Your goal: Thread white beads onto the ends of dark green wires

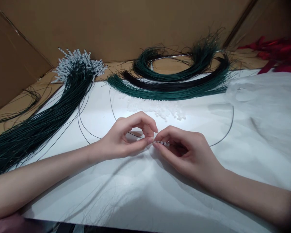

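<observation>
one thin wire (233, 117) is pinched between thumb and finger of the left hand (122, 137) and, just beside it, by the right hand (190, 149), at its short row of white beads (161, 142), over the desk (87, 200). beyond lie loose beads (155, 108), then curved bundles of wire (167, 94); to the left, a bundle with beaded tips (65, 103).

No readable text, label, number or sign anywhere.

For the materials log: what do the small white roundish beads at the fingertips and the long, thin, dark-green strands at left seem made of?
Beads: perhaps plastic or glass, given their faint gloss; too small to settle. Strands: possibly satin-finished coated wire; loose ones hold smooth curves.
</observation>
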`<state>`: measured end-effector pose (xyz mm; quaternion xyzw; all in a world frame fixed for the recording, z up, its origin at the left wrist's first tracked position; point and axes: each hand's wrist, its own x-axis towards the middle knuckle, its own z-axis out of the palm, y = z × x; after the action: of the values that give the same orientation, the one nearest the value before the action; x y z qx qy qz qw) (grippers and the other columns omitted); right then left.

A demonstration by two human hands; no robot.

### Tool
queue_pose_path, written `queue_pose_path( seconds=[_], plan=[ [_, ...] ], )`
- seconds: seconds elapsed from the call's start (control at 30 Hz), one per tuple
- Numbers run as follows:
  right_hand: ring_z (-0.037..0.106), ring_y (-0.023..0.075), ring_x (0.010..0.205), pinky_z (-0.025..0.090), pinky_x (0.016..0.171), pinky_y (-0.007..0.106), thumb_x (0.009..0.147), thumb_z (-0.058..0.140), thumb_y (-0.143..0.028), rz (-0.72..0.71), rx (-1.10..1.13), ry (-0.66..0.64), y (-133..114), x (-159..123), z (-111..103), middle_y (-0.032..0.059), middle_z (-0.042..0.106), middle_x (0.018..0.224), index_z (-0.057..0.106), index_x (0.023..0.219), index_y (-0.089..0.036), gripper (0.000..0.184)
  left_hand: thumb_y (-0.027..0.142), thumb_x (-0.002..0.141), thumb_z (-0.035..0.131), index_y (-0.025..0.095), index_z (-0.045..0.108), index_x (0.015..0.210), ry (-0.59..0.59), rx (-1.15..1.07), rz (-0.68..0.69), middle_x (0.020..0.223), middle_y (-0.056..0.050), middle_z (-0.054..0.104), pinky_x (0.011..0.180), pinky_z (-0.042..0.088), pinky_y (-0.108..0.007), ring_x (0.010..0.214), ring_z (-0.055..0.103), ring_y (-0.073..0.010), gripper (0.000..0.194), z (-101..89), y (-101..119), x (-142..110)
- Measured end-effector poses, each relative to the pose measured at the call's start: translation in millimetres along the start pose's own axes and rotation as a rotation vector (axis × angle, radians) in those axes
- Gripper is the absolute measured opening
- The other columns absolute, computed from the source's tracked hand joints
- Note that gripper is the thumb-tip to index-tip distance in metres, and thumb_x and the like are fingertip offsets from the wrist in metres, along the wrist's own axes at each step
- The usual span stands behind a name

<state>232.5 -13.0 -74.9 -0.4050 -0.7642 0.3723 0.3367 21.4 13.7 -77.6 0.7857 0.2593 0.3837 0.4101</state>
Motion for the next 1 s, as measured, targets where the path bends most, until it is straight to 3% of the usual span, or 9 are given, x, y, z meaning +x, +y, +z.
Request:
queue_pose_path(
  seconds=[0.57, 1.0],
  plan=[
    [0.037, 0.0067, 0.05, 0.032, 0.045, 0.021, 0.086, 0.06, -0.012, 0.009, -0.014, 0.01, -1.2, 0.7, -1.0, -0.0051, 0.052, 0.061, 0.063, 0.083, -0.017, 0.007, 0.003, 0.081, 0.07, 0.016, 0.058, 0.099, 0.024, -0.042, -0.02, 0.088, -0.003, 0.062, 0.072, 0.051, -0.024, 0.078, 0.062, -0.0118, 0.025, 0.0, -0.8, 0.7],
    [0.04, 0.0075, 0.049, 0.032, 0.046, 0.022, 0.087, 0.059, -0.014, 0.049, 0.013, 0.027, -3.6, 1.5, -0.3, -0.0035, 0.057, 0.064, 0.062, 0.082, -0.018, 0.007, 0.009, 0.085, 0.069, 0.018, 0.058, 0.104, 0.049, -0.13, -0.085, 0.086, -0.002, 0.063, 0.075, 0.051, -0.026, 0.079, 0.063, -0.0131, 0.024, -1.9, -1.6, 0.5]
  ],
)
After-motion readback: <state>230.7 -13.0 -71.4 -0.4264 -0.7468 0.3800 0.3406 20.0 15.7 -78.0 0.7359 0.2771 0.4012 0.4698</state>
